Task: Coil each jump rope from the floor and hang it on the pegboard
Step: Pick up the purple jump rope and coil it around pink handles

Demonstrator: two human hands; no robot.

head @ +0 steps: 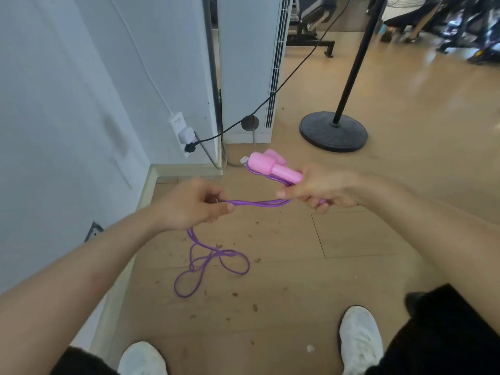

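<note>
Jump rope (pixel 259 203), purple cord with pink handles (pixel 273 167), is held at mid height between both hands, above a wooden floor (pixel 365 234) near a wall corner. We record the right hand (pixel 323 188) curled tightly round the grips of the two handles, which lie side by side and project up and to the left past the thumb; a small bundle of cord is caught in the same grip beneath the handles. We record the left hand (pixel 190 207) closed on the cord, thumb and fingers pinching several strands together. Between the two hands the strands run roughly level and close together. Below the left hand the remaining cord drops to the floor and lies there in loose, overlapping loops (pixel 213 262), uncoiled, just ahead of the person's white shoes (pixel 359 338). Small brown debris (pixel 255 307) is scattered over the boards around the loops. To the left stands a white wall (pixel 67 117) carrying a socket (pixel 181 133) with plugs in it; a black cable (pixel 297 66) runs from there up to the right. Behind the hands we note a white floor-standing unit (pixel 247 63) and the round black base of a pole stand (pixel 333 132).
</note>
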